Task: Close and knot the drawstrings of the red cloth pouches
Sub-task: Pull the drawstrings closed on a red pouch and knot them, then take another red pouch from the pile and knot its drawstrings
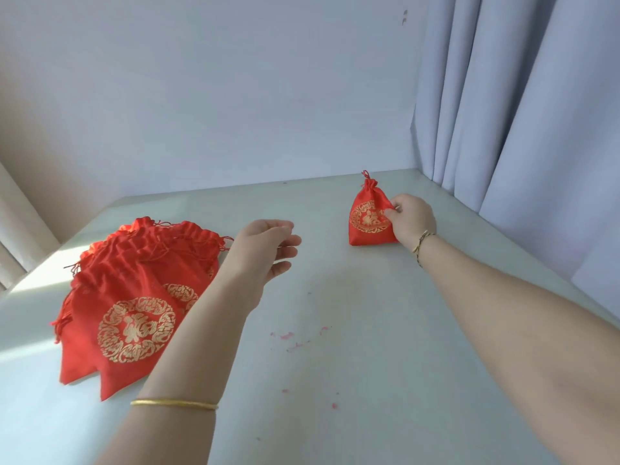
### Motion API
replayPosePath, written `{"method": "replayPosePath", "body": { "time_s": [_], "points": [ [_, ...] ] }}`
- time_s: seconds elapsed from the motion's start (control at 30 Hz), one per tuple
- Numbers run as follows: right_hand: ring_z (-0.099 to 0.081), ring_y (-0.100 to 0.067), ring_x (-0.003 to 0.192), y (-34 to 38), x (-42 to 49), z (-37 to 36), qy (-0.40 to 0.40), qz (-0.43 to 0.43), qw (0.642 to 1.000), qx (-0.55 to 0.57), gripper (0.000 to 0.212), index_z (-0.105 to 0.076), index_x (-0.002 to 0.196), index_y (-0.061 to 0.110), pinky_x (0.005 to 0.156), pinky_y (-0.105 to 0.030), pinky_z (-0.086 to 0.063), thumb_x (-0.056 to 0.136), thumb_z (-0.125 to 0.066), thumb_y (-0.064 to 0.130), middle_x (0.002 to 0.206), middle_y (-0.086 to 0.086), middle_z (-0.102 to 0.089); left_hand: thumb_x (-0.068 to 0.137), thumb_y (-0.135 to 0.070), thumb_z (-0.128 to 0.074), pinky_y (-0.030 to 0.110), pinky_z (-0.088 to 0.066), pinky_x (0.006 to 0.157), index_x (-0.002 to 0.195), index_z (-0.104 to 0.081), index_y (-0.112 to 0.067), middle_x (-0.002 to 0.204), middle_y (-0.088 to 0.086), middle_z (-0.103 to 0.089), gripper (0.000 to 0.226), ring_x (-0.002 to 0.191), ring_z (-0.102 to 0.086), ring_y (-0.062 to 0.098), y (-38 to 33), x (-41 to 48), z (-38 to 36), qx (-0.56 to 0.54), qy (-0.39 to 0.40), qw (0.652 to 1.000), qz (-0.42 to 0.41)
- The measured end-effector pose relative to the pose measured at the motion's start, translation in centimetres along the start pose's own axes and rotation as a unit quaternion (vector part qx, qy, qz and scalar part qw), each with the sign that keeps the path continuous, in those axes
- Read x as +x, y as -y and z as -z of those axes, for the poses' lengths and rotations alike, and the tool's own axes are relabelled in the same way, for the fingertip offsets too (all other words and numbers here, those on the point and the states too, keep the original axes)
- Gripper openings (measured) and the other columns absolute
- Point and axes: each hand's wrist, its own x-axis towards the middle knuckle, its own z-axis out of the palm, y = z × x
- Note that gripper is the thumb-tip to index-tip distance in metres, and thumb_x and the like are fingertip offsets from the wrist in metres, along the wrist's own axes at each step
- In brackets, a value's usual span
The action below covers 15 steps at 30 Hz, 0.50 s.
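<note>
One table [369,347] fills the lower frame; a curtain [523,112] hangs at upper right. Left of centre lies a pile of pouches [134,297], cords trailing loose. My left hand [265,250] hovers just beside the pile, fingers relaxed and holding nothing. My right hand [411,219] pinches the side of one closed pouch [367,219], upright right of centre, neck gathered.

Risk: a slack knot would let that neck reopen on release. The pile's loose cords may snag when one pouch is lifted. Red flecks [288,337] dot the table at lower centre, off both hands' paths.
</note>
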Motion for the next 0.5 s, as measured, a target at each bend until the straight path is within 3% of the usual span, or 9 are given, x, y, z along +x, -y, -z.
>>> {"method": "replayPosePath", "body": {
  "time_s": [0.17,0.3,0.4,0.5],
  "points": [
    [-0.057,-0.035,0.087,-1.0,-0.1,-1.3,-0.037,0.048,0.988,-0.144,0.022,-0.059,0.089,0.006,0.062,-0.033,-0.035,0.094,-0.046,0.022,0.092,-0.015,-0.062,0.093,-0.010,-0.047,0.023,-0.044,0.061,0.101,-0.061,-0.014,0.083,0.000,-0.064,0.017,0.070,-0.057,0.011,0.3,0.0,1.0,0.018,-0.014,1.000,-0.018],
    [-0.054,-0.037,0.103,0.3,-0.8,-0.6,-0.038,0.015,0.981,-0.188,0.033,-0.057,0.109,0.005,0.074,-0.039,-0.041,0.096,-0.044,0.032,0.109,-0.017,-0.060,0.092,-0.008,-0.046,0.022,-0.044,0.059,0.096,-0.060,-0.016,0.079,-0.002,-0.063,0.017,0.065,-0.056,0.009,-0.2,-0.9,3.2,0.066,-0.082,0.991,-0.085],
    [-0.047,-0.036,0.110,2.7,-2.7,-0.2,-0.070,0.023,0.980,-0.184,0.032,-0.053,0.117,0.007,0.081,-0.043,-0.040,0.095,-0.046,0.029,0.118,-0.016,-0.054,0.087,-0.007,-0.050,0.026,-0.045,0.060,0.098,-0.061,-0.015,0.080,-0.003,-0.061,0.017,0.067,-0.055,0.014,-0.4,-1.9,6.7,0.152,-0.206,0.954,-0.158],
    [-0.047,-0.034,0.110,6.5,-5.7,-0.9,-0.067,0.063,0.994,-0.061,0.027,-0.054,0.117,0.008,0.084,-0.041,-0.039,0.094,-0.045,0.018,0.117,-0.015,-0.054,0.084,-0.012,-0.053,0.037,-0.046,0.083,0.103,-0.060,-0.015,0.097,0.005,-0.060,0.020,0.095,-0.055,0.027,-0.1,-3.2,10.9,0.259,-0.335,0.887,-0.183]
  ]
}}
